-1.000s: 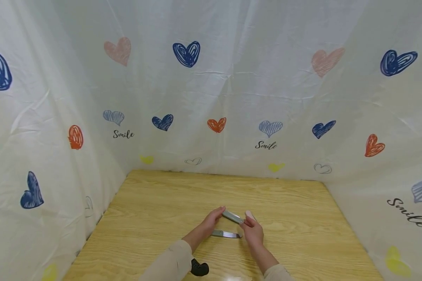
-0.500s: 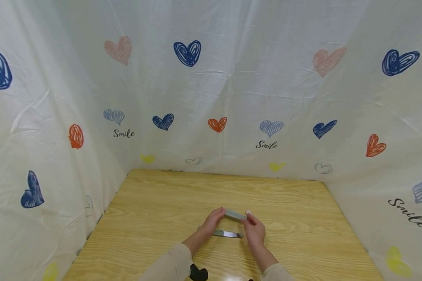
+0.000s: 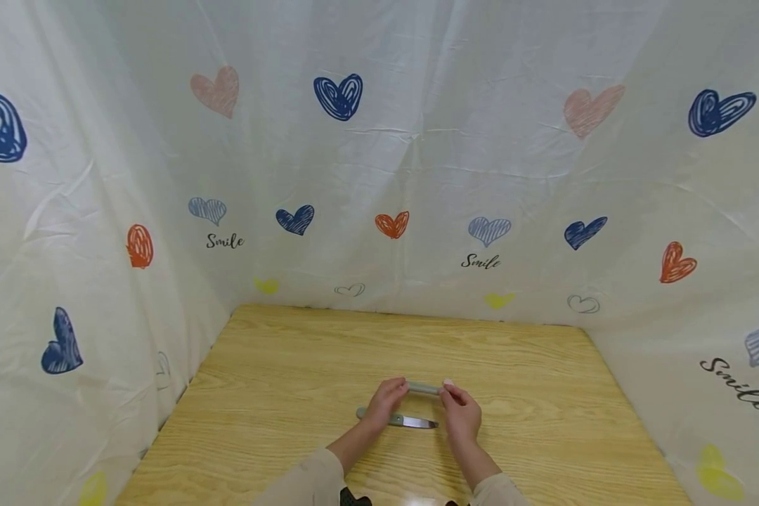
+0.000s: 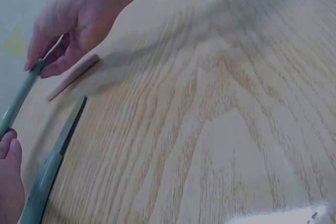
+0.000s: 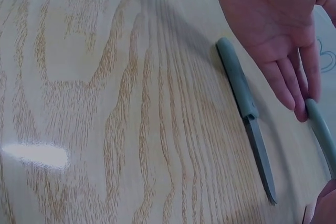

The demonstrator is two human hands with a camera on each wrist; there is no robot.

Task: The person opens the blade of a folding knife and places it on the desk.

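Note:
Raised over the table, a slim grey-green folded knife [image 3: 424, 388] spans the gap between both hands, no blade showing. My left hand [image 3: 384, 400] holds its left end at the fingertips, with fingers fairly straight in the right wrist view. At the other end, my right hand [image 3: 463, 416] pinches it between thumb and fingers. Below lies a second knife [image 5: 239, 85] with a grey-green handle, its blade [image 3: 420, 422] out and pointing right. Part of that handle is behind the left hand in the head view. A flat pinkish bar [image 4: 73, 78] lies on the table near the right hand.
The wood-grain table [image 3: 303, 351] is enclosed at the back and sides by a white curtain [image 3: 417, 169] printed with hearts and "Smile". A black object [image 3: 354, 499] shows at the bottom edge by the left sleeve.
The held knife has turned from slanting, with a shiny strip showing, to nearly level with only its grey-green side seen. Both hands keep their hold and have shifted slightly.

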